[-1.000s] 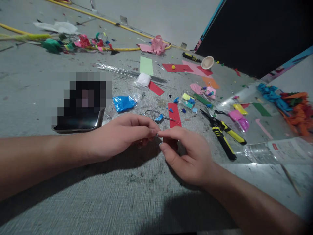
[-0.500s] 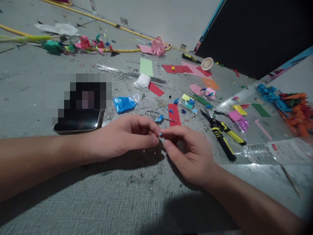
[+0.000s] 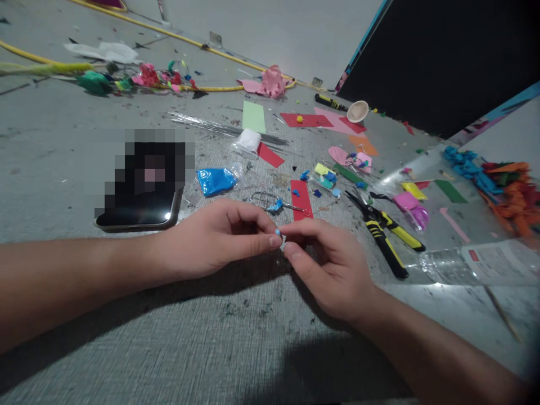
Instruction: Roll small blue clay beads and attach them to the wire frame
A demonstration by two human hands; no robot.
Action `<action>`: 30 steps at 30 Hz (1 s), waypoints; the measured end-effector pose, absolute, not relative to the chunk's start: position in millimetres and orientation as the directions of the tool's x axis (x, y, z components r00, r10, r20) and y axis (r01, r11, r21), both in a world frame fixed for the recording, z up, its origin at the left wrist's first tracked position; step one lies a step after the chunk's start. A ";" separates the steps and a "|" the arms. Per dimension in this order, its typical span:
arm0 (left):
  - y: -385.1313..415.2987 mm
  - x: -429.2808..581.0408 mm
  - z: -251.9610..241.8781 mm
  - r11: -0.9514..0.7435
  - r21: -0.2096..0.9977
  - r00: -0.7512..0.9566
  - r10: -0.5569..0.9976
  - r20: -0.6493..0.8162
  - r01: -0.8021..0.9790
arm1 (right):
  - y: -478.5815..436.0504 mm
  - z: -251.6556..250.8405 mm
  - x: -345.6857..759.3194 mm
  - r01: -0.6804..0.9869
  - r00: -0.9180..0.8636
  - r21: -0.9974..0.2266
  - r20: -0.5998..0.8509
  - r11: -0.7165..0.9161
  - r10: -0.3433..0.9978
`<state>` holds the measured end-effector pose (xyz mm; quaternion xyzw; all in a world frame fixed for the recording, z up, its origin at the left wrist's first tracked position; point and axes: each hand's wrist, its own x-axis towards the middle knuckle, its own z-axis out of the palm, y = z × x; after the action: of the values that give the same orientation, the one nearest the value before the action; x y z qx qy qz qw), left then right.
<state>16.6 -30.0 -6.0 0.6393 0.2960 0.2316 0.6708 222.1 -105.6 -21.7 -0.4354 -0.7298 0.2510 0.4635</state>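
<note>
Well to the left of the pliers lies a phone, its screen blurred out, just beyond your forearm and so, it seems, out of the fingers' way. Nearer the pliers, yet left of them, the blue packet lies beyond your left hand. That hand's thumb and index look closed on a tiny blue bit, left of the pliers' handles; you probably use the tips because the piece is so small. The red strip lies left of the pliers' tips, just past your fingers. Your right hand, next to the pliers, sets its index at or just beside the bit, perhaps to steady it; its thumb stands slightly below, and whether those two grip anything you cannot tell. Right of the pliers, a clear bottle lies on its side.
</note>
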 end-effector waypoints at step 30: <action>-34.9 17.5 -9.2 0.041 0.986 0.542 0.831 -0.124 0.164 | -102.8 -24.6 220.4 0.498 -0.224 -0.684 0.492 0.533 0.841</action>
<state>17.5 -34.9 -9.2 0.6354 0.3915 0.2755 0.6059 220.4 -102.8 -24.6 -0.4419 -0.7575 0.1954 0.4391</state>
